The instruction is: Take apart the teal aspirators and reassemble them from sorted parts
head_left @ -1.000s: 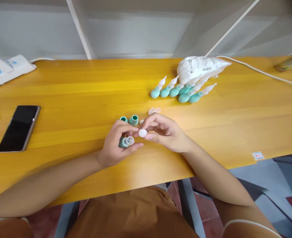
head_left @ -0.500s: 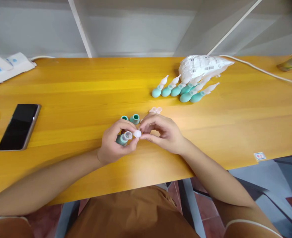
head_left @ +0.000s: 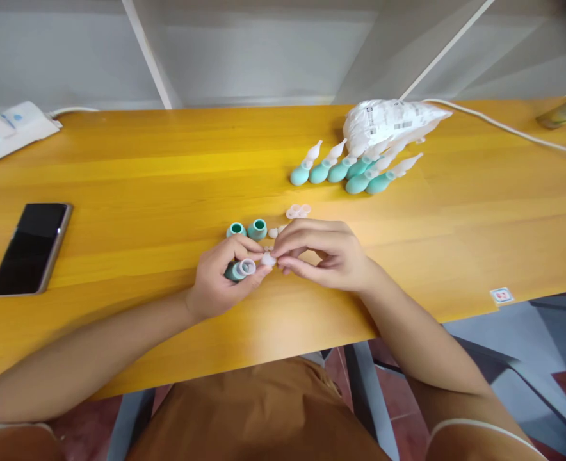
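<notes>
My left hand (head_left: 223,272) is closed around a teal rubber bulb (head_left: 234,272) with a clear plastic collar (head_left: 247,267) in its mouth. Between that hand's thumb and index finger sits a small white plastic piece (head_left: 268,259). My right hand (head_left: 326,253) has its thumb and fingertips pinched at the right side of this same piece. Just beyond my hands, two teal bulbs (head_left: 258,228) stand with open mouths facing up. Small white parts (head_left: 273,233) lie beside them, partly hidden by my right fingers. Several clear collars (head_left: 298,210) are grouped behind my right hand.
Several teal bulbs with white pointed tips (head_left: 340,169) lie in rows at the back. Behind them rests a white plastic bag (head_left: 391,121). A phone (head_left: 31,248) lies at left, near a white power strip (head_left: 18,131). A cable (head_left: 499,127) crosses the back right.
My right hand has shifted slightly right, and its fingers have moved on the small white piece, which has turned a little. The view has moved slightly, showing more of the parts behind.
</notes>
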Available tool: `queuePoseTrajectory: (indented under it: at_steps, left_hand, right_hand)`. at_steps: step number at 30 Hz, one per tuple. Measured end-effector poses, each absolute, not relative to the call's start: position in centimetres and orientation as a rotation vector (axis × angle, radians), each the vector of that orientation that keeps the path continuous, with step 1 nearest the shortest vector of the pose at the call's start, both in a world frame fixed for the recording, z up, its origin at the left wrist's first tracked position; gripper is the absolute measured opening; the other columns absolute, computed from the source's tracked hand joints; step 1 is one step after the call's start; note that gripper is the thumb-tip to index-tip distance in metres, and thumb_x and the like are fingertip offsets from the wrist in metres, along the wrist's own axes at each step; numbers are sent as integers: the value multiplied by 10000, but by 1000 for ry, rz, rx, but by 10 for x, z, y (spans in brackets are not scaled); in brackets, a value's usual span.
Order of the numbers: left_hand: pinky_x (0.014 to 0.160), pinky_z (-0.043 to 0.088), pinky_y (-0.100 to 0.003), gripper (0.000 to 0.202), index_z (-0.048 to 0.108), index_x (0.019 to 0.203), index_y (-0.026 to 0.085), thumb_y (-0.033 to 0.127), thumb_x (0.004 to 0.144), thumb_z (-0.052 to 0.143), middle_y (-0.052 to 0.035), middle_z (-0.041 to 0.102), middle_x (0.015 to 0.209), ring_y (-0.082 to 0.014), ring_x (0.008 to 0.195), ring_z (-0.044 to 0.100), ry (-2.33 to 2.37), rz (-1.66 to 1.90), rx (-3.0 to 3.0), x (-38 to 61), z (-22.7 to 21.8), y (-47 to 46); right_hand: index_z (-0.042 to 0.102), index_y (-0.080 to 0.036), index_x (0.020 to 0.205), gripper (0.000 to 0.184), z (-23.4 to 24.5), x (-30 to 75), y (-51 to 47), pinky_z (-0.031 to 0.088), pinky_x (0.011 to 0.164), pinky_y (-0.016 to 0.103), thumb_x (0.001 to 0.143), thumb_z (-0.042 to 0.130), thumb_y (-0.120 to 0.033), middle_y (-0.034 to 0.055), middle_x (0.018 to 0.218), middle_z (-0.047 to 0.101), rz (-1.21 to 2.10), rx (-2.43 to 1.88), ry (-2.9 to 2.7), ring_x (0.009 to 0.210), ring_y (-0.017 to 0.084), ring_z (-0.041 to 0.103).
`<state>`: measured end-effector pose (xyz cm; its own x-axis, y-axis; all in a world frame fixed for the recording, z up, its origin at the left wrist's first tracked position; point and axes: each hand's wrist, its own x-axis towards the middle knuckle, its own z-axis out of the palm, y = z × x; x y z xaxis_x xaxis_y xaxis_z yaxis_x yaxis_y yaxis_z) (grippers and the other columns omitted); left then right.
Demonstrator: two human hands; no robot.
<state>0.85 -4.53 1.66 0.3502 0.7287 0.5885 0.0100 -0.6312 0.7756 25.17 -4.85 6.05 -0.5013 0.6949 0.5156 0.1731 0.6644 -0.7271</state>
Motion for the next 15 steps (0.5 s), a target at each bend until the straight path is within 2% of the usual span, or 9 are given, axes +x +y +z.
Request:
queuePoseTrajectory:
  at_steps: [3,7,15]
  left_hand:
    - [670,562,-257,197,633,944,204,227,1003,820,-51,799,962,-139,780,735,625,1301,1921,9,17,-46]
    - [660,554,-248,200,630,933,206,225,1009,815,-33,783,921,-132,759,723,612,1241,1926,10,17,-46]
    - [639,528,-231,215,626,915,205,230,1008,819,-21,774,912,-119,744,711,611,1161,1938,10,18,-45]
  right_hand:
    - [802,-208,1118,86,62,254,-50,658,725,279,1044,770,-179,57,980,791,908,-720,-2002,770,146,764]
    - [766,-204,1024,20,62,256,-51,637,657,241,1015,783,-198,41,947,773,932,-781,-2025,725,127,728]
    - [696,-222,911,144,58,249,-53,560,598,221,903,731,-83,-10,811,696,774,-795,-2060,664,111,646]
